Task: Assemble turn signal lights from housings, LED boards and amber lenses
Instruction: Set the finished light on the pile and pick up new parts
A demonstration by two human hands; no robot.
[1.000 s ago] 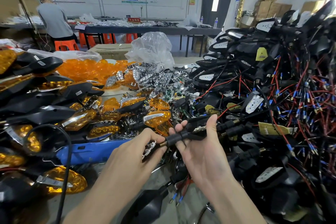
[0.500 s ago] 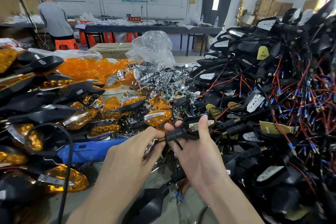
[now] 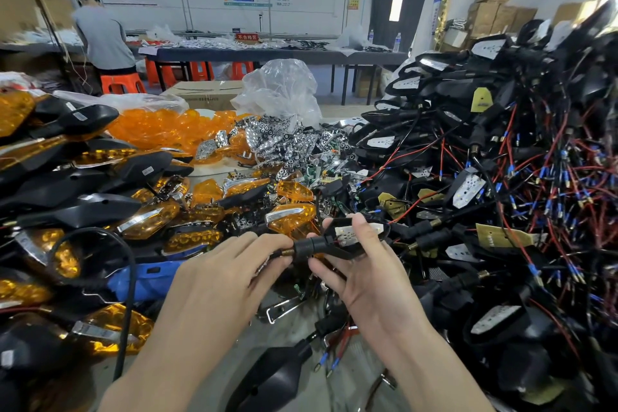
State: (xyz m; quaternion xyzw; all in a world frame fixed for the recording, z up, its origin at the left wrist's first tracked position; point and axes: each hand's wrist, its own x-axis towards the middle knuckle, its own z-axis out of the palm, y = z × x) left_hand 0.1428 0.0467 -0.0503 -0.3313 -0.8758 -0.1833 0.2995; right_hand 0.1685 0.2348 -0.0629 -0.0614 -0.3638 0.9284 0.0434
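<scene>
I hold a black turn signal housing [image 3: 337, 246] in front of me, open side up, with a white LED board [image 3: 351, 231] showing inside it. My right hand [image 3: 359, 273] grips the housing body, thumb over its top edge. My left hand [image 3: 230, 281] pinches the threaded end of the housing's black stem. Loose amber lenses [image 3: 167, 127] lie heaped at the back left, and chrome reflectors [image 3: 277, 140] are piled beside them.
A tall heap of black housings with red and black wires [image 3: 508, 184] fills the right side. Assembled lights with amber lenses [image 3: 83, 197] stack up on the left. A crumpled clear plastic bag [image 3: 281, 90] stands behind. A person [image 3: 103, 37] works at a far table.
The housing has turned in my hands, and its open side with the white LED board now faces up. Both hands stay on it in nearly the same place.
</scene>
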